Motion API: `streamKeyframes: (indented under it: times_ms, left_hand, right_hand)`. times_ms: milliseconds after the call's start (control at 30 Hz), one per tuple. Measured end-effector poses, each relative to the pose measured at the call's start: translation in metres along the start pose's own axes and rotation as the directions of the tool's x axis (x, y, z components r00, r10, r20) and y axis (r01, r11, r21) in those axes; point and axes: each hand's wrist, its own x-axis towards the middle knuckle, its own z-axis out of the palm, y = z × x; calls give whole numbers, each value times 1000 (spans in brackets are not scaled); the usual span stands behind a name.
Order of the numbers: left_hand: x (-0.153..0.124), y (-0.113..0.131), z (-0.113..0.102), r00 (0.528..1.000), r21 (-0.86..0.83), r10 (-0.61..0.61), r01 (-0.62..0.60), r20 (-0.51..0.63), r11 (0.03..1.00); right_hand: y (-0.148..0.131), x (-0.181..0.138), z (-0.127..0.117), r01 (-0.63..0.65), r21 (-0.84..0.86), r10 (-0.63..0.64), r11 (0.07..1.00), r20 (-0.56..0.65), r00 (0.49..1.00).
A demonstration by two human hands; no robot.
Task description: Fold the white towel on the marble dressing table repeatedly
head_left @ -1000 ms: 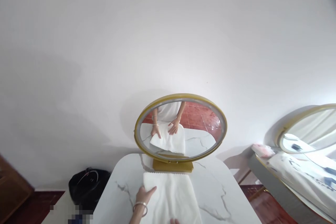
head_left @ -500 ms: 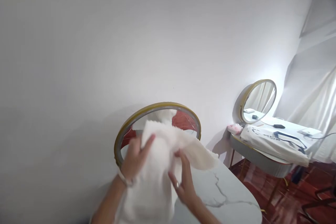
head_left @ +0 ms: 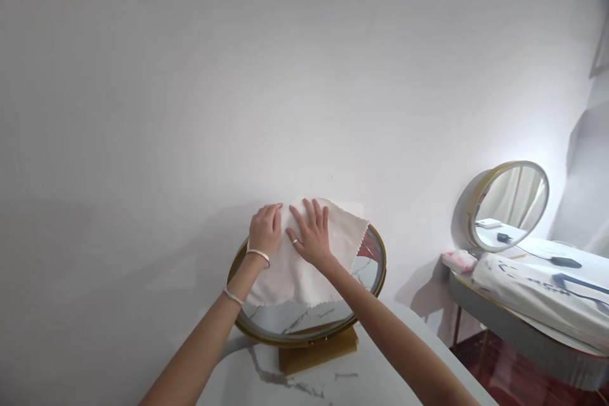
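Observation:
A white cloth (head_left: 297,276) with a zigzag edge lies spread over the upper and middle part of a round gold-framed mirror (head_left: 266,320). On the cloth's upper left, my left hand (head_left: 265,228) has its fingers drawn together and bent, gripping the cloth. My right hand (head_left: 311,235) lies flat on it with fingers spread, pressing it to the glass. Bare glass shows along the bottom and the right side. A gold-coloured base (head_left: 318,355) carries the mirror on a white marble-patterned tabletop (head_left: 266,387).
Behind the mirror rises a plain wall (head_left: 238,76). To the right, a second table (head_left: 495,314) bears another round mirror (head_left: 516,203), a pink-and-white packet (head_left: 459,261), a printed white cloth bag (head_left: 523,285) and a black adapter (head_left: 566,262) with a cable. Reddish floor (head_left: 514,368) shows below.
The cloth, earlier held bunched up in front of the mirror, is now laid across its glass. My right hand has gone from pinching the cloth to lying flat on it.

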Motion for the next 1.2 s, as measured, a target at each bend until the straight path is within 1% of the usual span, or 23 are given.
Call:
streamKeyframes:
  times_ms: [67, 133, 233, 300, 367, 400, 500, 533, 567, 600, 633, 667, 700, 733, 767, 833, 900, 967, 1033, 1100, 1167, 1200]
  left_hand:
    - [-9, 2, 5, 994, 74, 88, -92, 62, 993]
    - [-8, 5, 8, 986, 136, 136, -149, 99, 979]
    - [7, 19, 18, 966, 175, 219, -241, 137, 955]
    - [19, 38, 30, 947, 194, 283, -309, 152, 931]
    - [27, 64, 50, 912, 195, 370, -401, 178, 895]
    - [29, 77, 61, 884, 187, 423, -457, 197, 869]
    - [26, 111, 98, 765, 127, 592, -633, 254, 764]
    - [23, 119, 109, 731, 102, 633, -672, 255, 734]
    - [21, 125, 117, 707, 79, 662, -696, 247, 714]
    - [18, 128, 123, 698, 61, 678, -706, 230, 706]
    - [17, 129, 127, 702, 47, 681, -702, 209, 710]
    - [17, 128, 128, 716, 40, 672, -689, 187, 723]
    - [17, 125, 125, 738, 39, 654, -668, 166, 744]
    - [19, 120, 121, 765, 40, 628, -638, 144, 769]
    - [21, 113, 114, 795, 41, 594, -602, 120, 798]
    - [23, 95, 94, 863, 37, 502, -504, 55, 863]
    - [20, 71, 70, 923, 24, 385, -384, -25, 923]
    - [9, 42, 47, 955, -2, 277, -279, -109, 960]
    - [-10, 10, 27, 963, -43, 200, -211, -181, 977]
    - [-35, -20, 13, 964, -86, 135, -158, -230, 984]
    - [-63, -46, 6, 961, -115, 45, -79, -271, 990]
    - [-77, -56, 4, 956, -121, -12, -25, -293, 992]
  right_hand:
    - [10, 2, 5, -5, -43, 4, 999, -18, 1000]
    - [26, 6, 5, -34, -21, 33, 999, -45, 998]
    - [55, 5, -2, -108, 51, 113, 993, -93, 989]
    - [73, -5, -8, -200, 64, 207, 978, -124, 971]
    - [91, -24, -12, -327, 48, 331, 944, -151, 932]
    - [99, -36, -13, -394, 39, 395, 918, -162, 904]
    - [120, -79, -11, -578, 46, 575, 815, -183, 797]
    - [125, -92, -10, -623, 63, 622, 780, -187, 760]
    - [129, -103, -10, -661, 83, 663, 746, -187, 725]
    - [132, -110, -10, -692, 104, 697, 715, -186, 692]
    - [133, -114, -10, -713, 121, 722, 690, -183, 667]
    - [133, -115, -10, -724, 135, 736, 676, -180, 653]
    - [132, -111, -11, -724, 145, 737, 675, -179, 651]
    - [129, -105, -13, -710, 152, 725, 688, -181, 664]
    - [125, -95, -14, -683, 156, 700, 714, -183, 690]
    - [115, -71, -15, -600, 153, 619, 786, -191, 762]
    - [101, -45, -14, -485, 123, 501, 866, -191, 844]
    - [84, -22, -10, -336, 68, 343, 939, -171, 923]
    - [64, -4, -2, -167, 15, 167, 986, -126, 978]
    - [44, 9, 10, -4, -10, 3, 1000, -61, 998]
    - [24, 15, 23, 149, 12, -149, 989, 14, 989]
    - [15, 16, 29, 223, 47, -226, 974, 54, 973]
